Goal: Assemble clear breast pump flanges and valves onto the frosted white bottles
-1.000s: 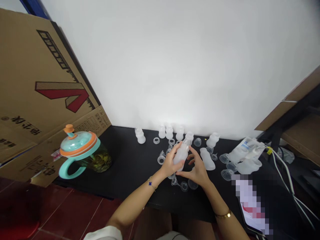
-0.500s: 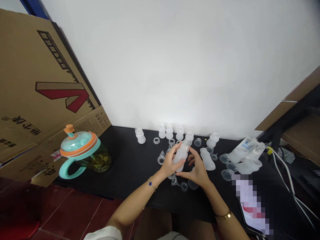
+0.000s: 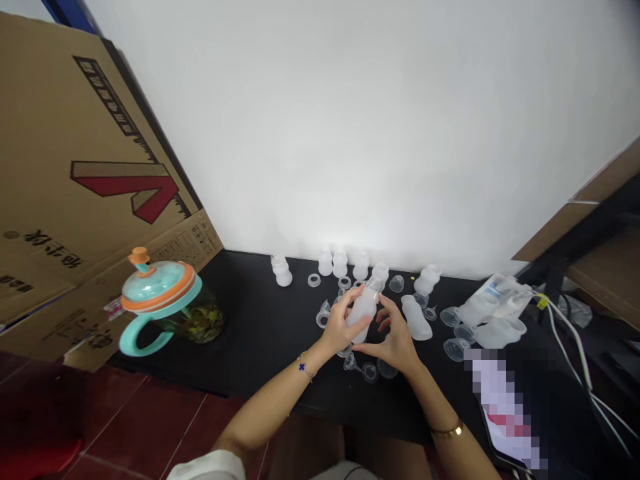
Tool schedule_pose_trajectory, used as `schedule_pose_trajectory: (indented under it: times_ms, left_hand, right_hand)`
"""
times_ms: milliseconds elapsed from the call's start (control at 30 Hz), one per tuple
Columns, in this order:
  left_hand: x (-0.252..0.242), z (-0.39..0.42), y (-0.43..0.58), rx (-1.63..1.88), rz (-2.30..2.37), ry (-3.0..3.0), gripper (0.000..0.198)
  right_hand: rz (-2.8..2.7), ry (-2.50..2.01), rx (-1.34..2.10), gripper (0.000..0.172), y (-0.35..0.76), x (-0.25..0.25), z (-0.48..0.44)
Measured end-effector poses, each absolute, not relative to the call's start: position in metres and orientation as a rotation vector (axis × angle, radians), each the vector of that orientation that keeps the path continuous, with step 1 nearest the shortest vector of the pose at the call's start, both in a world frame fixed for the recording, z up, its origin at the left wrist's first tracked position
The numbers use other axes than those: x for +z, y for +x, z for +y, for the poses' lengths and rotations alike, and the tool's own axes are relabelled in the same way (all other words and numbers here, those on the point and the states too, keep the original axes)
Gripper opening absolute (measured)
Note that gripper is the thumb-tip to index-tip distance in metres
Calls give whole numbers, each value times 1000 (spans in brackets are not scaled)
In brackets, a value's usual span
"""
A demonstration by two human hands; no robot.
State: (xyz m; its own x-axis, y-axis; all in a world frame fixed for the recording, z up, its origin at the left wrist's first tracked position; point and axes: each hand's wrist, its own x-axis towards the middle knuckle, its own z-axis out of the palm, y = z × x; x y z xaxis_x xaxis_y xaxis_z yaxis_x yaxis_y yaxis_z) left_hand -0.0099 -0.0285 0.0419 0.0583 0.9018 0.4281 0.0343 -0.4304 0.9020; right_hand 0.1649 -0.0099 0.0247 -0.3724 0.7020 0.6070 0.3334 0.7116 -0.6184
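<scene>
Two hands work over a black worktop (image 3: 265,347), w/ frosted plastic baby bottle (image 3: 363,310) held between them, tilted, neck up & toward the wall, just above the middle of the worktop. L hand (image 3: 343,328) wraps the bottle's lower body, L fingers (image 3: 353,301) closed round it in a firm grip. R hand (image 3: 395,337) is cupped at bottle's other side, R fingers (image 3: 384,301) spread & curved, tips at or right by the bottle; can't tell if they're gripping. R thumb (image 3: 367,348) reaches in near the bottle's base.

Several more frosted bottles (image 3: 340,265) stand along the wall (image 3: 350,120), another frosted bottle (image 3: 416,318) lies just right of R hand. Clear rings (image 3: 314,280), clear cups (image 3: 457,349) & small clear funnel pieces (image 3: 351,362) are scattered round the hands. Plastic bag (image 3: 493,307) sits at right end w/ white cables (image 3: 570,340) beside it; a blurred-out item (image 3: 500,407) lies nearer R arm. Far left: teal-handled jar w/ orange-rimmed lid (image 3: 160,293), in front of big cardboard box (image 3: 100,167). Thin bracelet w/ blue charm (image 3: 302,367) on L wrist, gold bangle (image 3: 447,430) on R wrist.
</scene>
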Motion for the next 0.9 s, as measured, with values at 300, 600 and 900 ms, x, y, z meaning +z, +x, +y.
schedule_pose_trajectory:
  times_ms: [300,600,900]
  left_hand:
    - [41,-28,-8,1483,948,1556,61]
    - [42,-30,-7,1481,1003,1546,59]
    - [43,-31,-6,1487,1010,1555,55]
  right_hand:
    - [-1967,-801,515,110,165,22,-10]
    - [-1974,-770,489,108,165,27,-11]
    - [-1975,-755,482,106,165,26,-11]
